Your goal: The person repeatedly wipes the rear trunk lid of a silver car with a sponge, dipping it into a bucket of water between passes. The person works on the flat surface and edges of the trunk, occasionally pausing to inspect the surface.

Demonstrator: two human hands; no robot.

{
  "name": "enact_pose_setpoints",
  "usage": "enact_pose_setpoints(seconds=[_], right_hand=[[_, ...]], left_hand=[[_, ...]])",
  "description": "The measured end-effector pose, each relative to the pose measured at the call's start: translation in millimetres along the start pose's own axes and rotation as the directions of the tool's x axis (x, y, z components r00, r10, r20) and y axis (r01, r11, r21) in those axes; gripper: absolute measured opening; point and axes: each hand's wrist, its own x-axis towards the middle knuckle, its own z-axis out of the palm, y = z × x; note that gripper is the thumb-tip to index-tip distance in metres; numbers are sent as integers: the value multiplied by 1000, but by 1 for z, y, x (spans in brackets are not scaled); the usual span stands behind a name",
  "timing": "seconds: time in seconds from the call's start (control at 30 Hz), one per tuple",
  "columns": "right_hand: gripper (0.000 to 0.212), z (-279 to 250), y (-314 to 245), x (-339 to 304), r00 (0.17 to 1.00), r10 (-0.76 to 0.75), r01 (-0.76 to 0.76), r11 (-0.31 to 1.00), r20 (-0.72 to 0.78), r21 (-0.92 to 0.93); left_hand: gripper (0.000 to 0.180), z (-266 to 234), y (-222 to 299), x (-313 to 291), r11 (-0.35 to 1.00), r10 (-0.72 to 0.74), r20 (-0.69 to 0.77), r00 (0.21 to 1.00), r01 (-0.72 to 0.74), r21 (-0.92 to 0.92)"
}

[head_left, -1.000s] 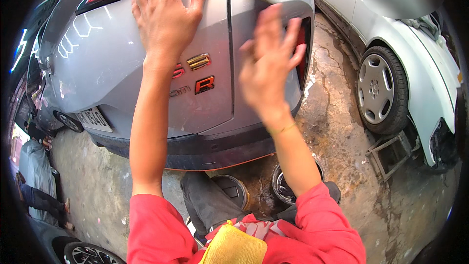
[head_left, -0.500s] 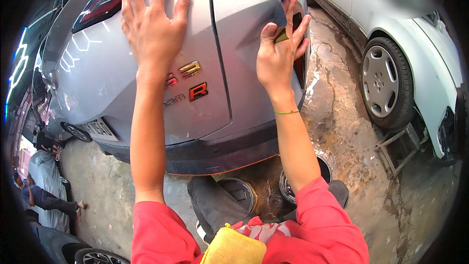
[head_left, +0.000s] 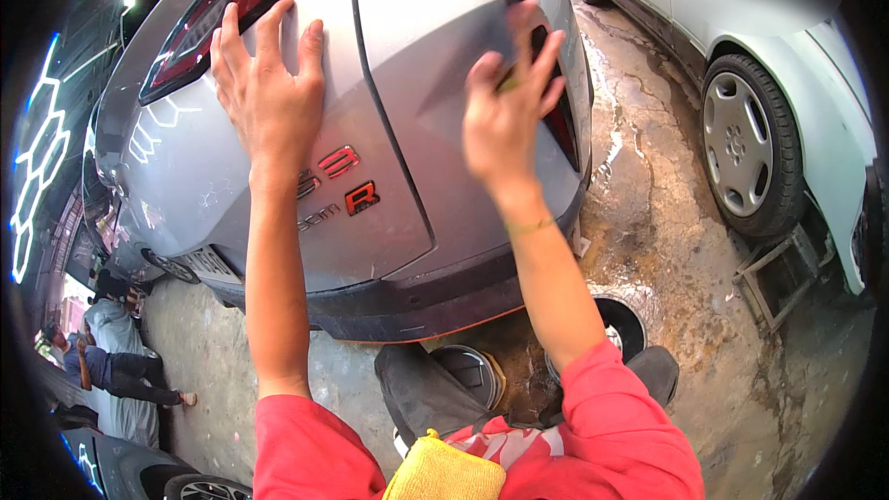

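My left hand (head_left: 273, 97) lies with fingers spread on the silver car's rear body panel (head_left: 398, 56), below the red tail light (head_left: 222, 14). My right hand (head_left: 507, 116) is farther right, across the dark panel gap, and blurred by motion. Between its thumb and fingers it grips a thin dark pad (head_left: 494, 35) with a yellow-green edge, against the panel near the other tail light. The pad's exact kind cannot be made out. Red-and-chrome emblem letters (head_left: 361, 196) sit on the panel between my forearms.
A yellow cloth (head_left: 444, 470) hangs at my chest. Two buckets stand by my legs, one a dark-lidded bucket (head_left: 468, 372). At right is a pale car with a wheel (head_left: 741, 143) near a metal frame stand (head_left: 782, 282). A person (head_left: 120, 370) is at far left. The floor is wet.
My right hand has moved left and slightly down over the panel with the dark pad. My left hand stays spread on the panel. The whole view has shifted a little.
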Motion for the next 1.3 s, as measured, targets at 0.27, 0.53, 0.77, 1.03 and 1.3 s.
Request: enact_pose_setpoints(seconds=[0.27,0.53,0.77,1.03,1.3], right_hand=[[64,-2,4,1,997,-60,64,994,57,-83],[63,1,6,0,999,-41,42,996,18,-80],[70,3,3,-16,986,-102,127,973,135,-192],[67,-2,8,-6,991,-77,97,977,108,-190],[71,-7,4,-5,983,-99,133,966,156,-222]], left_hand=[[43,-2,2,-1,1000,-13,12,1000,14,-4],[44,-3,0,0,1000,-3,9,1000,3,-4],[43,-2,0,-1,999,-19,4,1000,19,32],[43,0,1,-1,1000,-3,-13,1000,3,15],[44,1,2,-1,1000,-13,-17,1000,13,8]])
